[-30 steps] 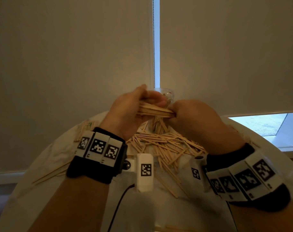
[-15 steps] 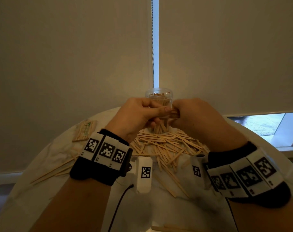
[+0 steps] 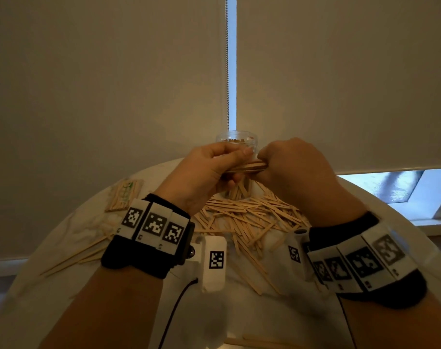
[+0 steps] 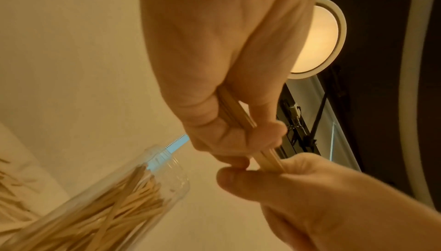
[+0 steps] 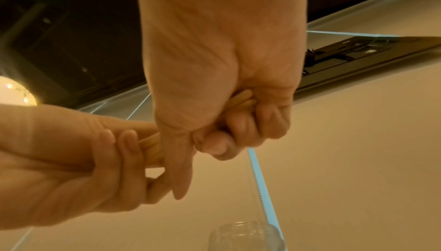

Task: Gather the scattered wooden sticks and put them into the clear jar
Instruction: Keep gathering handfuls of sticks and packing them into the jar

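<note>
Two bare hands hold one small bundle of flat wooden sticks (image 3: 247, 166) level, just in front of the mouth of a clear jar (image 3: 237, 142). The left hand (image 3: 204, 172) has its grip clamped around one end of the bundle, fingers and thumb curled over it; the right hand (image 3: 295, 170) is clamped the same way on the other end. The jar stands upright at the far side of a round white surface (image 3: 252, 318) and already looks well filled with sticks. A loose heap of sticks (image 3: 249, 217) lies at the jar's foot, on the side nearer the person.

The risks, as a judgement: the bundle lies crosswise to the jar's opening, so it needs tipping upright first. If either grip loosens during that turn, sticks may fan out and drop back onto the heap. With the jar this full, incoming ends may catch on the sticks inside. A knuckle against the jar's rim could tip it and spill the contents.
</note>
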`<state>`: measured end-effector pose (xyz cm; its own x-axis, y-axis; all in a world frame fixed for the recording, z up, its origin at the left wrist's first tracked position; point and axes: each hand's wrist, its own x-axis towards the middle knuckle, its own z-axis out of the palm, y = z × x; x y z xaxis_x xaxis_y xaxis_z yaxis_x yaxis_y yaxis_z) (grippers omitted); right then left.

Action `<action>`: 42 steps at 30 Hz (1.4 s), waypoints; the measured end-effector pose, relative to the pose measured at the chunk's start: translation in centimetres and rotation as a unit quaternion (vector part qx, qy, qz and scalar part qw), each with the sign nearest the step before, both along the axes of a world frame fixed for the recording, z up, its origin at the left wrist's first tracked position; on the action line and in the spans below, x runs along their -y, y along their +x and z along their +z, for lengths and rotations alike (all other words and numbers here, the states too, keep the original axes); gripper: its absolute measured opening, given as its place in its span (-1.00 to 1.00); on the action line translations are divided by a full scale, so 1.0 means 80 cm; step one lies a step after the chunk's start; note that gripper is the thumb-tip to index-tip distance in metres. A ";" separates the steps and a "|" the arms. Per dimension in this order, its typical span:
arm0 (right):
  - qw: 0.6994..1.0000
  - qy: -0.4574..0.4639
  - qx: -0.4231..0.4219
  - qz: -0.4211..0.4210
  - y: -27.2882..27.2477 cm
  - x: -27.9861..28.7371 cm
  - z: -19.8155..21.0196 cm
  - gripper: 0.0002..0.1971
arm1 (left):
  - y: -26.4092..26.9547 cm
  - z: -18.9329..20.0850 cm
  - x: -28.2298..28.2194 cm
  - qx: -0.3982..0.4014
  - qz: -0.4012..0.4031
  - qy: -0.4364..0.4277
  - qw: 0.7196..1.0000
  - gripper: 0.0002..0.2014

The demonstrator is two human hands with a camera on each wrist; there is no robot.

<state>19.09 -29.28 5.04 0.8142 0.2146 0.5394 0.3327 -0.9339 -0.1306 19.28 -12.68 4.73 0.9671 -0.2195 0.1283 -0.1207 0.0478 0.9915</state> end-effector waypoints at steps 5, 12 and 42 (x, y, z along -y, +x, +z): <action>0.995 0.050 -0.078 0.044 -0.007 -0.008 -0.002 -0.69 | 0.000 -0.002 -0.005 0.079 0.040 0.069 0.994 -0.77; 0.974 0.164 -0.104 0.113 -0.004 -0.016 -0.001 -0.50 | 0.021 -0.007 -0.035 0.070 0.169 0.010 0.983 -0.69; 0.971 -0.178 -0.155 0.031 0.205 -0.036 0.047 -0.67 | 0.151 -0.054 0.013 -0.019 0.140 0.212 0.967 -0.12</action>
